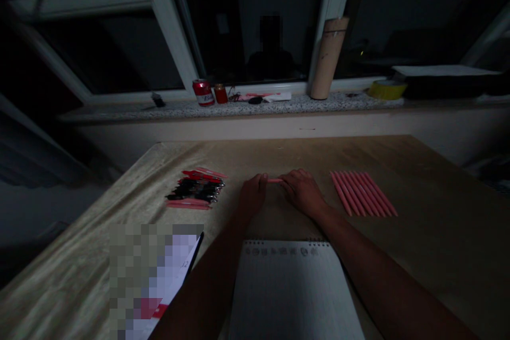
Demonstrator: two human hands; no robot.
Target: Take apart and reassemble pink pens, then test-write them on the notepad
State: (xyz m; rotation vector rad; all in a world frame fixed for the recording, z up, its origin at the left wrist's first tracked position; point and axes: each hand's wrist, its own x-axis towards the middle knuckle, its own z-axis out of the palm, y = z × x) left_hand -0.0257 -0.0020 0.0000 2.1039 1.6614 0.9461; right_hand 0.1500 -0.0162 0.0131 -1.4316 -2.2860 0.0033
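Observation:
Between my two hands, a pink pen (274, 180) lies level above the notepad's top edge. My left hand (254, 192) is closed on its left end, and my right hand (302, 189) has its fingers closed around the right end. Left of my hands is a pile of pens (197, 189): black ones in the middle, with red and pink ones at its edges. On the right, several pink pens (362, 193) lie side by side in a neat slanted row. A spiral notepad (295, 287) with marks along its top line rests between my forearms.
A partly blurred lit screen (179, 260) lies at the left, by my left forearm. On the granite windowsill (247, 110) behind the cloth-covered table (274, 151) stand a red can (203, 93), a small jar (220, 94), a tall tan cylinder (329, 58) and a yellow tape roll (387, 90).

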